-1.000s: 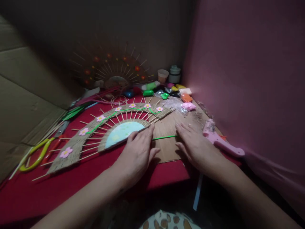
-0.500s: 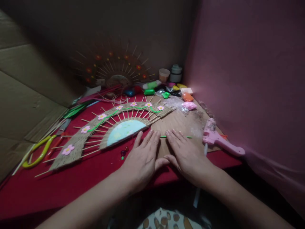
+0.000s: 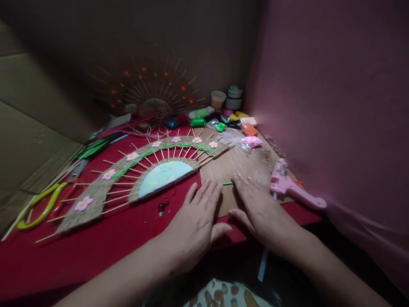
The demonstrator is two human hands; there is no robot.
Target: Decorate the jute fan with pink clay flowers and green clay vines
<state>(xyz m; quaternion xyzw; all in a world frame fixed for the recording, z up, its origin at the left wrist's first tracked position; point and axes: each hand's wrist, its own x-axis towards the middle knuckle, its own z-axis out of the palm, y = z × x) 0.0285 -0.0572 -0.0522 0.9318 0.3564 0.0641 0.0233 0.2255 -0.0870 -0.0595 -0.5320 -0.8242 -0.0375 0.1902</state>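
Observation:
A thin green strand [image 3: 228,183] lies on the brown board [image 3: 246,164], its ends covered by my hands. My left hand [image 3: 196,221] rests palm down with fingers stretched over the strand's left part. Over its right part lies my right hand [image 3: 260,213], also flat, thumb out. To the left is a fan-shaped woven piece [image 3: 126,172] of sticks and twine, with pink flowers, a green wavy line and a pale blue half-round centre [image 3: 164,177]. Small dark red beads [image 3: 161,207] sit on the red cloth below it.
A pink glue gun [image 3: 292,187] stands right of my right hand. Yellow-handled scissors [image 3: 43,207] lie at the left. Coloured clay packets [image 3: 249,130], a cup [image 3: 218,99] and a jar [image 3: 234,97] are at the back, near a second fan [image 3: 153,89] with orange flowers.
Both hands have shifted slightly right relative to the board and stay flat. Less of the green strand shows, its right end now hidden. The view has moved a little.

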